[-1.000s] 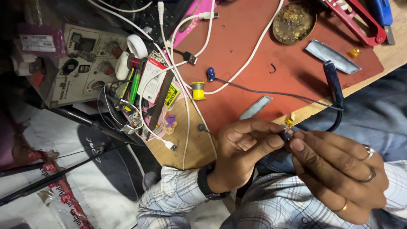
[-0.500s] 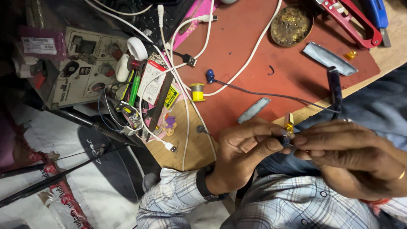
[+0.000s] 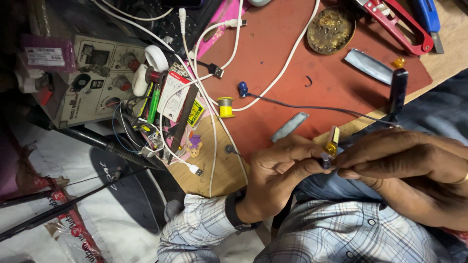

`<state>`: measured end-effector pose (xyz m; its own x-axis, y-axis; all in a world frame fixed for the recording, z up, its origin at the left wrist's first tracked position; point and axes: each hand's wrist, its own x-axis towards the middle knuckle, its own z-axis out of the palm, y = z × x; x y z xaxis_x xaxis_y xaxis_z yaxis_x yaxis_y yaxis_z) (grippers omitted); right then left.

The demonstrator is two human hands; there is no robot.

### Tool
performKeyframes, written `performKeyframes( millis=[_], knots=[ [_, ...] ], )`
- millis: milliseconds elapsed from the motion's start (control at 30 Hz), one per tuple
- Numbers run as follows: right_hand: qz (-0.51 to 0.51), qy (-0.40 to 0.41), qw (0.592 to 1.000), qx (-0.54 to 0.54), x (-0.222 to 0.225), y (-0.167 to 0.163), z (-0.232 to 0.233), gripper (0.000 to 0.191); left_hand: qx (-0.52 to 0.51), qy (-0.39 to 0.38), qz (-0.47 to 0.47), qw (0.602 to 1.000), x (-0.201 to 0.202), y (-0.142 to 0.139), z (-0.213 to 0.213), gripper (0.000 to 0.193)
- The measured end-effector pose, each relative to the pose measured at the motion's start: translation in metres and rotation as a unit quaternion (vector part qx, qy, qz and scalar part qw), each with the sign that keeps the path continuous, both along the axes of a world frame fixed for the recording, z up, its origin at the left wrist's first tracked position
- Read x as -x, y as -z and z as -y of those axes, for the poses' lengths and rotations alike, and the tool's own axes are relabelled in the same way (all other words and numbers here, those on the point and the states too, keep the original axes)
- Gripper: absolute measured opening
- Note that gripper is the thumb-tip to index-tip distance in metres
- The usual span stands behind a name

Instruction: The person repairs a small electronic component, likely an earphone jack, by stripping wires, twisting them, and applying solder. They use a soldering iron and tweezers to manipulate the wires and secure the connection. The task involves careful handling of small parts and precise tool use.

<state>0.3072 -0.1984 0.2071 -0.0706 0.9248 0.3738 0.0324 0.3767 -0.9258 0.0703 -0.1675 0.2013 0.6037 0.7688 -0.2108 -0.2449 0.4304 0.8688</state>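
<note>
My left hand (image 3: 280, 170), with a dark watch and a checked sleeve, pinches a small dark metal part (image 3: 325, 160) between thumb and fingers. My right hand (image 3: 409, 163), a ring on one finger, meets it from the right and pinches the same part at its fingertips. Just above the part stands a small yellow piece (image 3: 333, 140). A thin black wire (image 3: 317, 107) runs from a blue plug (image 3: 242, 89) across the red mat (image 3: 273, 58) toward my right hand.
A beige control box with knobs (image 3: 97, 78) stands at the left. White cables (image 3: 209, 58), a yellow solder spool (image 3: 225, 106), a brass dish (image 3: 331, 29), red cutters (image 3: 399, 24), metal strips (image 3: 368, 65) and a black handle (image 3: 398, 90) lie on the mat. Dark probes (image 3: 97, 141) lie at the lower left.
My right hand has turned flatter and its fingers have closed over the small part. The left hand keeps its pinch in about the same place.
</note>
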Motion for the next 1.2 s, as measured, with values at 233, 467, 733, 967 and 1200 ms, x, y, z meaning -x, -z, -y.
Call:
performKeyframes(
  millis=[233,467,733,967,1200],
  knots=[
    [0.023,-0.046,0.999,-0.014,-0.009,0.0,0.001,0.011,-0.005,0.002,-0.01,1.0,0.0,0.0,-0.001,0.024],
    [0.189,-0.09,0.976,-0.068,-0.02,-0.025,-0.019,0.018,-0.017,0.029,-0.023,0.999,-0.001,-0.006,-0.002,0.015],
    [0.27,0.056,0.942,-0.191,0.012,-0.028,-0.005,0.017,0.059,-0.013,-0.014,0.998,-0.006,-0.009,-0.001,0.019],
    [0.256,0.081,0.934,-0.237,0.018,-0.019,0.0,0.016,0.058,-0.011,0.0,0.998,-0.003,-0.007,-0.001,0.013],
    [0.232,0.133,0.922,-0.279,0.022,0.016,0.015,0.02,0.055,-0.011,0.009,0.998,-0.004,-0.007,-0.002,0.014]
  ],
)
